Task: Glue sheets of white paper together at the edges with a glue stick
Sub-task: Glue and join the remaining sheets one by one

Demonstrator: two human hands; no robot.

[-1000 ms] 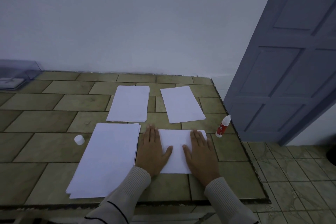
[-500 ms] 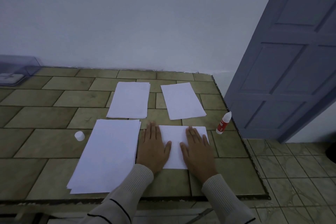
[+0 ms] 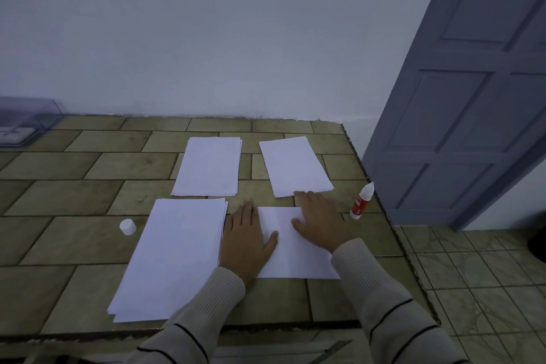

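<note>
A small white sheet [image 3: 295, 251] lies near the table's front edge. My left hand [image 3: 246, 238] lies flat on its left edge, fingers straight. My right hand [image 3: 320, 216] lies flat over its far right corner, and its fingertips reach the near edge of the far right sheet [image 3: 294, 168]. Another stack of sheets [image 3: 208, 167] lies at the far middle. To the left of my hands lies a larger paper stack [image 3: 174, 254]. The glue stick [image 3: 361, 201], red with a white tip, stands uncapped at the right table edge. Its white cap [image 3: 128, 227] sits left of the large stack.
The tiled table [image 3: 74, 192] ends in a drop on the right [image 3: 393, 233] and at the front. A grey-blue door [image 3: 461, 97] stands to the right, a white wall behind. A clear plastic box [image 3: 23, 121] sits at the far left.
My right hand has slid away from me and to the right, from the sheet's middle to its far right corner. My left hand has stayed flat on the left edge.
</note>
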